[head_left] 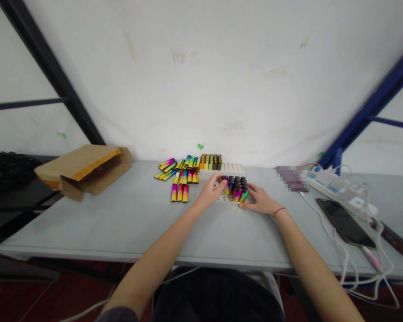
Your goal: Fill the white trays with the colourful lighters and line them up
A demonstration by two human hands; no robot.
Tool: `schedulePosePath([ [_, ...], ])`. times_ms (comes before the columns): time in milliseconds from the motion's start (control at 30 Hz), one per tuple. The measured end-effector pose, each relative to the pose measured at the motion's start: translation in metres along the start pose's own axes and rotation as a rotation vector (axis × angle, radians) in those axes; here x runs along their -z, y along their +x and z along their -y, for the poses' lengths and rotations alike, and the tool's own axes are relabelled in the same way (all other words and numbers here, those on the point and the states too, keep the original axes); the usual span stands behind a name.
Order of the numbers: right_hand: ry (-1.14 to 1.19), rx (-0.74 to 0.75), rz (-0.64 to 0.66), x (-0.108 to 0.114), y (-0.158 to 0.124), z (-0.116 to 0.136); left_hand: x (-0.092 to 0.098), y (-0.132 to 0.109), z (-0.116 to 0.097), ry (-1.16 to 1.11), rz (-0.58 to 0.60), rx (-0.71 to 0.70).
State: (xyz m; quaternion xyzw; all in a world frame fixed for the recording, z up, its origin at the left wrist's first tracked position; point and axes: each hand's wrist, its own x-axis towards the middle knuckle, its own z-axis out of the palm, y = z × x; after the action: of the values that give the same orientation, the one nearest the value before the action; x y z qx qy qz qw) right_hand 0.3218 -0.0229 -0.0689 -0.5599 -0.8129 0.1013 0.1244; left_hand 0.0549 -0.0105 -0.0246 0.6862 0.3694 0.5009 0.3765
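My left hand is closed on a shiny rainbow-coloured tube with a black top, at the left of a group of similar tubes. These black-topped tubes stand upright, some leaning slightly, in a white holed tray. Around the tray's right end is my right hand, thumb at the front edge and fingers along the far side, gripping it. Some fingertips are hidden behind the tubes. Several loose rainbow tubes lie to the left of my left hand, partly piled up.
Behind, a second white tray holds yellow-to-brown tubes at its left. An open brown paper bag lies at the left. On the right are a power strip, a black phone and tangled white cables. A wall stands behind the table.
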Motion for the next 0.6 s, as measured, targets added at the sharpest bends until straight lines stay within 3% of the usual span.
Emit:
schedulePosePath([
  [267, -0.001, 0.028, -0.023, -0.001, 0.001, -0.002, 0.003, -0.004, 0.008, 0.238, 0.245, -0.110],
  [600, -0.003, 0.023, -0.025, -0.001, 0.000, -0.001, 0.008, -0.004, -0.002, 0.493, 0.278, -0.186],
])
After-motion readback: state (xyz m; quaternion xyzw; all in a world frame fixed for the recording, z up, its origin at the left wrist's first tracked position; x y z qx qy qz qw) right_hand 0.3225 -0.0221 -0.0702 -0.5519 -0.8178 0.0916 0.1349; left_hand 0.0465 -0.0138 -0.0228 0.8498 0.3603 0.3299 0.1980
